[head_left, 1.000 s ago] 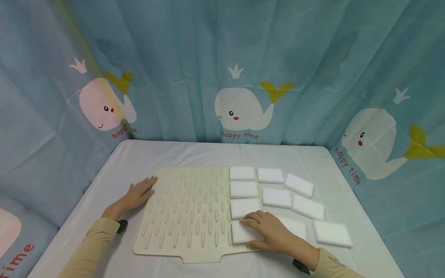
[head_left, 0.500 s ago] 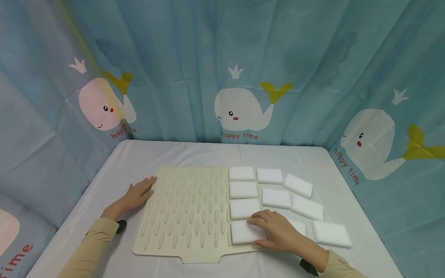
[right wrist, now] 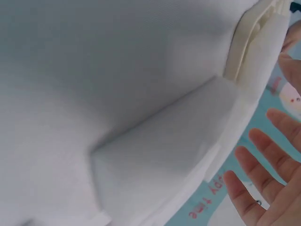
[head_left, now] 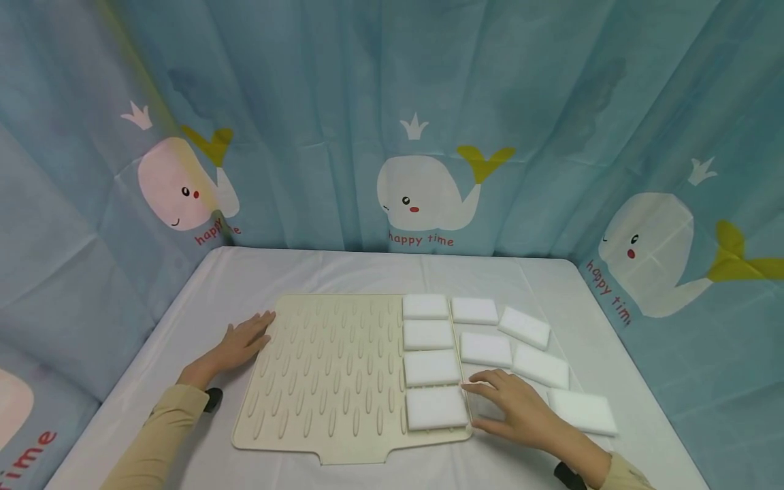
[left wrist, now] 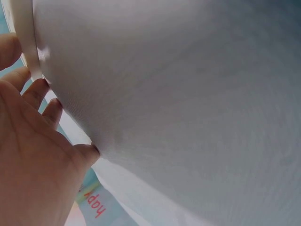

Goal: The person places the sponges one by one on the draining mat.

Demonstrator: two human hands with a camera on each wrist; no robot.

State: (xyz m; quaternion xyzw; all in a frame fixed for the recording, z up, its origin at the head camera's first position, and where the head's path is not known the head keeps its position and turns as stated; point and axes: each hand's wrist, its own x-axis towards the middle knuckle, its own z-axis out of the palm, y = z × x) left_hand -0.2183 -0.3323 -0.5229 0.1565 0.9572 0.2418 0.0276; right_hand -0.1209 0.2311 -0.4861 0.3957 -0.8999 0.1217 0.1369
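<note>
My left hand (head_left: 241, 340) lies with fingers spread at the left edge of a cream board (head_left: 324, 371) with raised oval ridges. Its fingertips touch the board's edge in the left wrist view. Along the board's right side runs a column of white rectangular sponges, the nearest one (head_left: 436, 408) beside my right hand (head_left: 520, 412). That hand hovers just right of the board, fingers slightly bent and holding nothing. In the right wrist view the fingers (right wrist: 263, 179) are apart from a white sponge (right wrist: 160, 146) on the table. My right hand partly hides one sponge in the head view.
Several loose white sponges lie right of the board, including one at the back (head_left: 474, 310), a tilted one (head_left: 542, 366) and one at the far right (head_left: 582, 412). The white table (head_left: 343, 269) is bordered by a blue whale-print curtain (head_left: 294, 136).
My right hand has let go of the nearest sponge on the board and moved right, off the board's edge. The left hand stays where it was.
</note>
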